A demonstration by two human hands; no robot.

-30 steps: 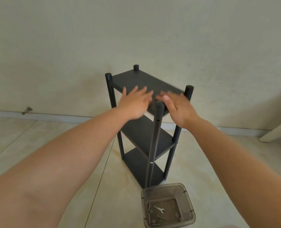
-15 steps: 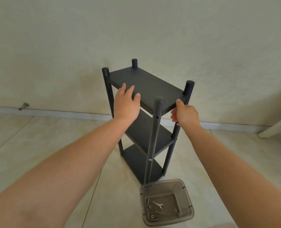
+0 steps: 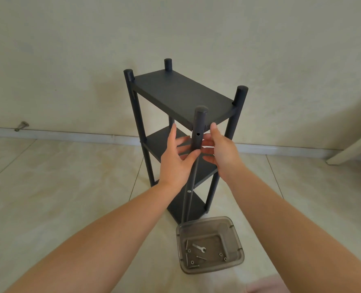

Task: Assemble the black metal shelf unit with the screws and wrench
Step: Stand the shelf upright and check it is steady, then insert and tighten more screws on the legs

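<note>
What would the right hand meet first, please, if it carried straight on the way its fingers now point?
Most likely the near front post of the black shelf unit: the right hand has its fingers aimed leftward at it, just below the empty screw hole. Whether they already touch is unclear.

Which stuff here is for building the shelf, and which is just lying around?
For the job:
black shelf unit
near post, with left hand and right hand around it
wrench
screws
clear bin holding them

Just lying about:
door stopper by the wall
pale slanted leg at right
</note>
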